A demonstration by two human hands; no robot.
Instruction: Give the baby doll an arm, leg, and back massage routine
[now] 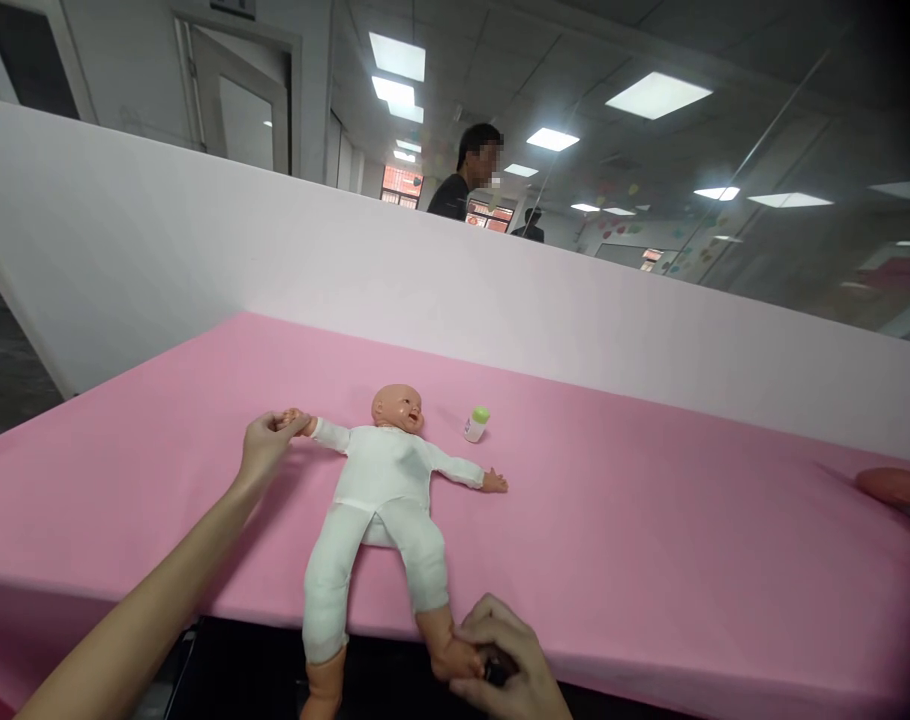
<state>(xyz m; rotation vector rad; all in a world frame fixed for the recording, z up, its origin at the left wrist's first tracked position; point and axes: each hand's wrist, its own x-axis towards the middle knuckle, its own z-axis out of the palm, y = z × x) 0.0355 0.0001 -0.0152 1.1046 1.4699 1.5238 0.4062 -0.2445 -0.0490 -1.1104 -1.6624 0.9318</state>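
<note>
A baby doll with white cloth body, arms and upper legs lies on its back on the pink-covered table. Its bald head points to the far side, and its lower legs hang past the near edge. My left hand pinches the doll's small hand at the left, with that arm stretched out sideways. At the near edge, the fingers of my right hand close about the doll's foot on the right. A dark patch shows between those fingers; I cannot make out what it is. The doll's other arm lies loose on the cloth.
Just right of the doll's head stands a small white bottle with a green cap. Part of another doll shows at the right edge. A low white partition runs behind the table. Beyond it is a person in dark clothing.
</note>
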